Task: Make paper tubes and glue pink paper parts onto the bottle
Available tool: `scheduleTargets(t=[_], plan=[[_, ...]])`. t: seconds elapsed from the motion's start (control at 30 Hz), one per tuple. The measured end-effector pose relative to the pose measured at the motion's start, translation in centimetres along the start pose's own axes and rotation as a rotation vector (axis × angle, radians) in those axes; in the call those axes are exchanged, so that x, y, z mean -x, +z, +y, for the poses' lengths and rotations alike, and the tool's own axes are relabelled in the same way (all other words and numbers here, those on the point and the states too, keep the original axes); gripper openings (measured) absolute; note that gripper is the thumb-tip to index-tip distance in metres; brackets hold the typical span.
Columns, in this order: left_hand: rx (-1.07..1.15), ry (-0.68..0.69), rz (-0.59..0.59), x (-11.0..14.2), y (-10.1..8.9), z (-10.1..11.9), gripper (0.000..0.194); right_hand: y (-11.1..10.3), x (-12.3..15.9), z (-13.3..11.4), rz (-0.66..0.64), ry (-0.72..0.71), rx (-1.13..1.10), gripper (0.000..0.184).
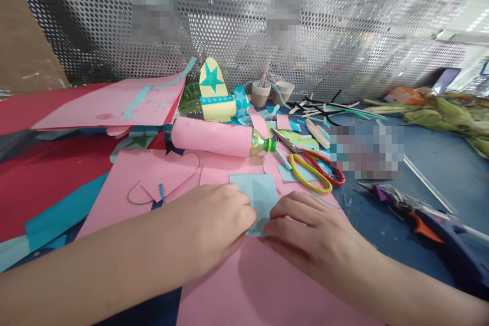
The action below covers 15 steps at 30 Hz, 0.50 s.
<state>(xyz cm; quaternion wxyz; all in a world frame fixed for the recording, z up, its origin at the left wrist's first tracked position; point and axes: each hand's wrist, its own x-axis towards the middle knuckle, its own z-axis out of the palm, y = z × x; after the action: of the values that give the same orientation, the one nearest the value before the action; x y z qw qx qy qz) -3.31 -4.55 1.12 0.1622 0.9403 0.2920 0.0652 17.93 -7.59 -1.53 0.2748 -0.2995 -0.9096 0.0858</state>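
While blue paper point(260, 191) lies between hands, left hand point(225, 219) and right hand point(305, 224) pinch it.

The blue table point(451, 155) carries pink paper point(275, 285), a glue gun point(443, 221) and husks point(446, 116).

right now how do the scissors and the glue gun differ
The scissors have one red and one yellow handle loop; the glue gun is dark blue with an orange trigger. The scissors lie over paper scraps, the glue gun on the blue table. Both point away and leftward.
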Motion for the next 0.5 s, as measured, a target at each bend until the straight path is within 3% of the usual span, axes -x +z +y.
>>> scheduleTargets(t=[0.2, 0.5], plan=[[-0.104, -0.015, -0.085, -0.5, -0.4, 0.5, 0.018, 0.2, 0.1, 0.0, 0.002, 0.025, 0.001, 0.013], [0.055, -0.054, -0.068, -0.3, 0.3, -0.6, 0.025, 1.2, 0.2, 0.3, 0.059, 0.048, 0.074, 0.020]])
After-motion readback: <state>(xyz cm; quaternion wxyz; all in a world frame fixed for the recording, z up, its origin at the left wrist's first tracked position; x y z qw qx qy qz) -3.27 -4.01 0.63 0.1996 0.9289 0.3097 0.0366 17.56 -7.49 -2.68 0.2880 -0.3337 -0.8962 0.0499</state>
